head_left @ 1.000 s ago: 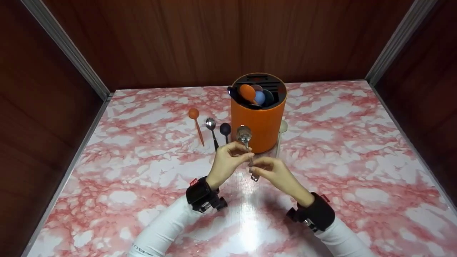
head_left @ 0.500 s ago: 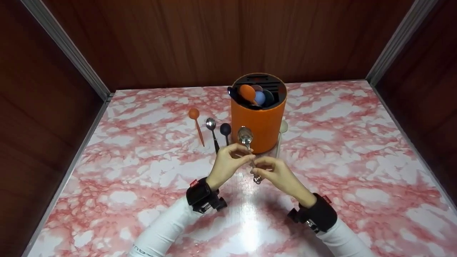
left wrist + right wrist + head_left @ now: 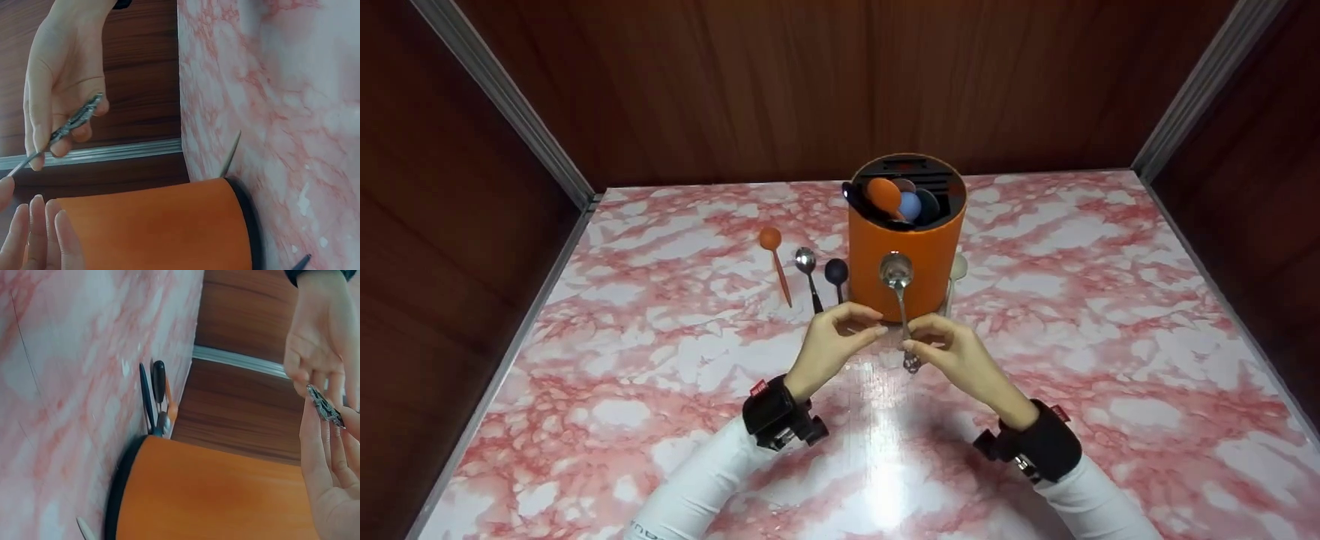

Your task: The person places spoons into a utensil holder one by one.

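Observation:
My right hand (image 3: 964,356) pinches a silver spoon (image 3: 896,270) by its handle, between thumb and fingers. The bowl points up and away, in front of a tall orange utensil holder (image 3: 934,262). In the right wrist view the ornate handle end (image 3: 325,408) shows between the fingers. My left hand (image 3: 826,352) is just left of the spoon, thumb and fingers apart and nothing between them. Its fingers (image 3: 38,230) look nearly straight in the left wrist view. Out of the holder's dark slotted top rise an orange spoon (image 3: 883,195), a blue one (image 3: 909,205) and several darker ones.
Left of the holder lie an orange spoon (image 3: 770,240), a metal spoon with black handle (image 3: 805,261) and a dark spoon (image 3: 836,271). A pale spoon (image 3: 958,268) lies at its right, partly hidden. Wood-look panels (image 3: 780,90) enclose the marbled table (image 3: 645,360) at back and sides.
My left fingers have let go of the spoon. The right hand has shifted slightly right and carried the spoon with it, its bowl now farther right before the holder.

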`<control>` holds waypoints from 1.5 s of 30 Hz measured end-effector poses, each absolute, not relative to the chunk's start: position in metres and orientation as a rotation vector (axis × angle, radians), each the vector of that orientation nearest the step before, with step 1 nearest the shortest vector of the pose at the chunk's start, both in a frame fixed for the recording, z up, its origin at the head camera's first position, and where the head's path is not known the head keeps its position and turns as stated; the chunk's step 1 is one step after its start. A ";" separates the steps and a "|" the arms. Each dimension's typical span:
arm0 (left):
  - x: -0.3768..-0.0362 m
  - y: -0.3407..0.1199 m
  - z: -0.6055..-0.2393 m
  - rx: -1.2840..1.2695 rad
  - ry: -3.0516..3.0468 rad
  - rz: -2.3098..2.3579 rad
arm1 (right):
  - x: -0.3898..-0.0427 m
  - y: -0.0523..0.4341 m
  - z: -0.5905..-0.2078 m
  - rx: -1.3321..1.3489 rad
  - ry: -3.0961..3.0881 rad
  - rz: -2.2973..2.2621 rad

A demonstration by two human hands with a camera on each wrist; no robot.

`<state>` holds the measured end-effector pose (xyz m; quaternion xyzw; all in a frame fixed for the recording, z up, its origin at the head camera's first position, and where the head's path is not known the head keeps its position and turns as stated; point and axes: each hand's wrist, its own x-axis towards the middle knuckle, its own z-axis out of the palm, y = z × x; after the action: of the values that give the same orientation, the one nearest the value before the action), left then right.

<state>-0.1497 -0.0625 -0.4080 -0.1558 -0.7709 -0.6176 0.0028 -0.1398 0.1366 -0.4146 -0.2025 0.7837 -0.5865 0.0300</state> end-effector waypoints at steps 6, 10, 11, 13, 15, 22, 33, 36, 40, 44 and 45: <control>-0.150 -0.069 -0.412 -0.430 -2.412 -1.977 | -0.143 0.143 -0.406 -0.591 2.435 -1.825; -0.150 -0.073 -0.417 -0.403 -2.419 -1.968 | -0.146 0.147 -0.399 -0.561 2.453 -1.847; -0.150 -0.074 -0.418 -0.396 -2.427 -1.964 | -0.147 0.147 -0.397 -0.558 2.449 -1.860; -0.149 -0.076 -0.419 -0.389 -2.438 -1.965 | -0.149 0.148 -0.394 -0.558 2.455 -1.875; -0.149 -0.077 -0.420 -0.376 -2.449 -1.973 | -0.151 0.150 -0.390 -0.567 2.468 -1.881; -0.148 -0.079 -0.423 -0.355 -2.455 -1.985 | -0.160 0.155 -0.376 -0.577 2.535 -1.882; -0.145 -0.084 -0.431 -0.357 -2.461 -1.979 | -0.175 0.156 -0.357 -0.684 2.598 -1.978; -0.144 -0.084 -0.433 -0.345 -2.459 -2.000 | -0.178 0.156 -0.352 -0.660 2.591 -1.994; -0.143 -0.085 -0.435 -0.337 -2.458 -2.018 | -0.183 0.157 -0.345 -0.614 2.563 -2.018; -0.141 -0.086 -0.438 -0.329 -2.470 -2.018 | -0.189 0.157 -0.340 -0.584 2.555 -2.031; -0.141 -0.086 -0.438 -0.325 -2.475 -2.016 | -0.190 0.157 -0.338 -0.582 2.557 -2.033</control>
<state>-0.1407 -0.0863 -0.4379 -0.1013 -0.7709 -0.6280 -0.0333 -0.1902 0.1569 -0.3385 -0.1748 0.7675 -0.6104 -0.0881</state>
